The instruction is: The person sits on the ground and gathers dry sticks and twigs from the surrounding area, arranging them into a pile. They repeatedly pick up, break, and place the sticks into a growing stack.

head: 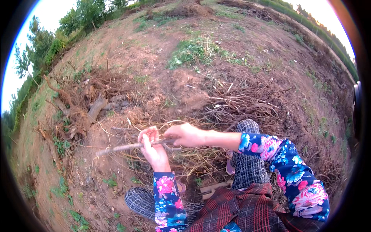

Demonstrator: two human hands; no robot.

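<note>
A thin, dry stick (121,148) runs crosswise in front of me, its pale, frayed end pointing left. My left hand (153,148), palm up, holds it between thumb and fingers near its middle. Around its right part my right hand (187,135) is closed, knuckles up. Close to my hands a thin pale stem (171,121) curves, and whether I grip it too is unclear. Below both hands, dry yellowish stems (197,162) lie loosely heaped on the ground between my bent knees.
Ahead to the right is a pile of brown twigs (243,101). At left lie tangled roots with a stump piece (97,107). Cut green weeds (194,52) are heaped farther off on bare soil (156,66). A wooden piece (214,187) shows near my lap.
</note>
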